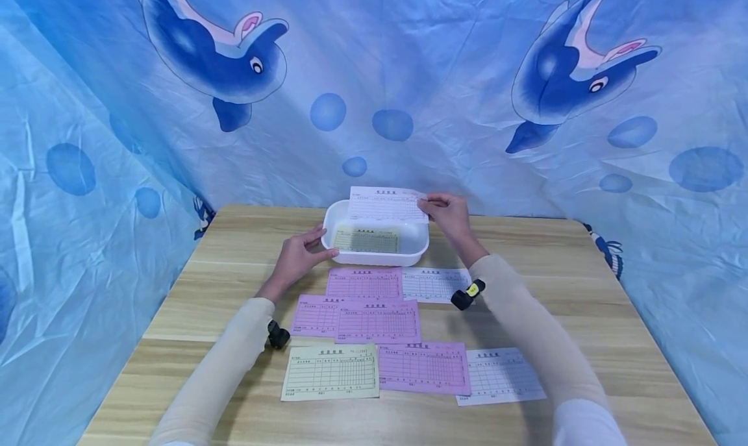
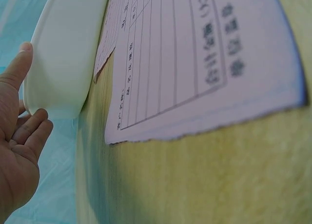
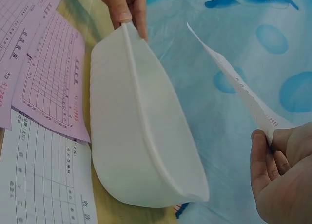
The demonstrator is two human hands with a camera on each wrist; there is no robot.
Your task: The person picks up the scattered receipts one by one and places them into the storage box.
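My right hand [image 1: 447, 213] pinches the right edge of a white printed receipt slip [image 1: 382, 206] between thumb and fingers. The slip is held up over the back of a white plastic tub [image 1: 380, 259], and it stands apart from the tub in the right wrist view. Inside the tub lies a yellowish receipt slip [image 1: 367, 241]. My left hand [image 1: 298, 256] grips the tub's left end, its thumb at the front rim and its fingers on the far side. In the left wrist view, the thumb [image 2: 22, 63] presses against the tub wall.
Several pink slips [image 1: 365, 284] lie in front of the tub, some overlapping. Nearer are a yellowish slip [image 1: 330, 373] and a white slip [image 1: 502, 376]; another white slip [image 1: 432, 285] lies by the right forearm. A blue dolphin-printed cloth [image 1: 362, 76] hangs behind the wooden table [image 1: 193, 368].
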